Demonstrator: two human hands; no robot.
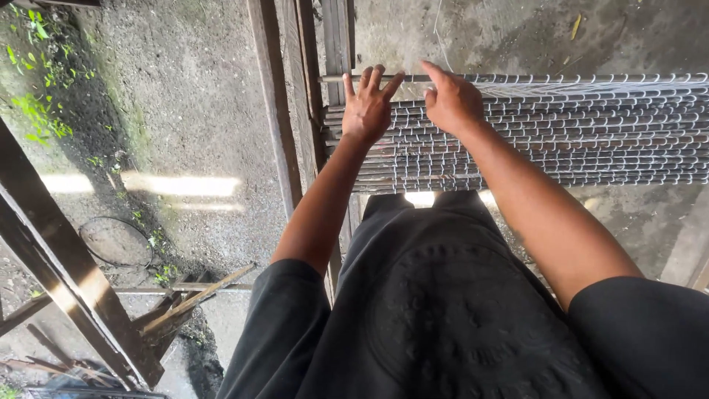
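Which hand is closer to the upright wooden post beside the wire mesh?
Left. The left hand lies on the wire mesh right beside the wooden post; the right hand rests farther along the mesh.

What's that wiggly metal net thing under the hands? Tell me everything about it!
The wire mesh is grey metal, woven from zigzag wires into rows of small links, like chain-link fencing. It lies compressed in a flat band running off the right edge of the picture. A straight thin rod runs along its far edge. Its left end meets upright wooden boards. The left hand rests spread on it; the right hand pinches at the top row.
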